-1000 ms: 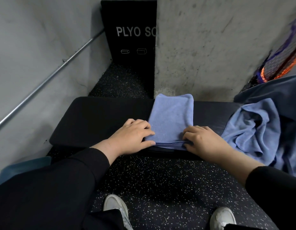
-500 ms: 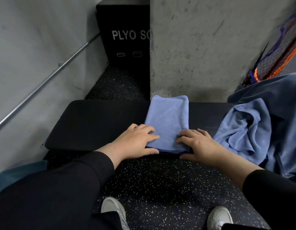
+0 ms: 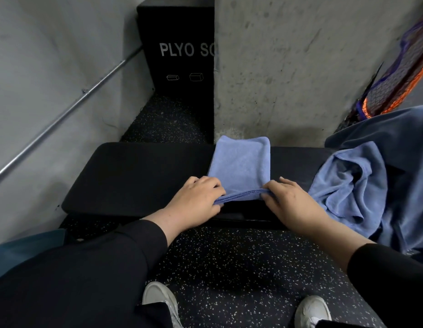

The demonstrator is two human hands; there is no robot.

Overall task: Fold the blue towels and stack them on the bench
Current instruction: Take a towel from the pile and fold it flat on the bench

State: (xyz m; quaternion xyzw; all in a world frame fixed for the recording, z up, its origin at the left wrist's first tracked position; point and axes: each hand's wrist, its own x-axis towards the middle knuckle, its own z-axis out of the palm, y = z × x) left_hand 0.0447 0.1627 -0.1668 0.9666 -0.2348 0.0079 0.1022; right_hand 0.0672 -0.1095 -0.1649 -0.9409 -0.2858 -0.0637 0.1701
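Note:
A folded light-blue towel point(image 3: 241, 166) lies across the middle of the black padded bench point(image 3: 134, 176). Its near edge is lifted off the pad. My left hand point(image 3: 193, 202) pinches the near left corner of that edge, and my right hand point(image 3: 288, 204) pinches the near right corner. A heap of unfolded blue towels point(image 3: 355, 185) lies on the bench's right end, spilling over its front.
A concrete pillar point(image 3: 300, 67) stands right behind the bench. A black plyo box point(image 3: 179, 50) sits further back on the left, beside a wall with a metal rail point(image 3: 63, 114). Orange and purple netting point(image 3: 395, 84) hangs at the right. Speckled rubber floor and my shoes are below.
Both hands went from resting flat on the towel's near end to pinching its corners, and the near edge has come up off the bench.

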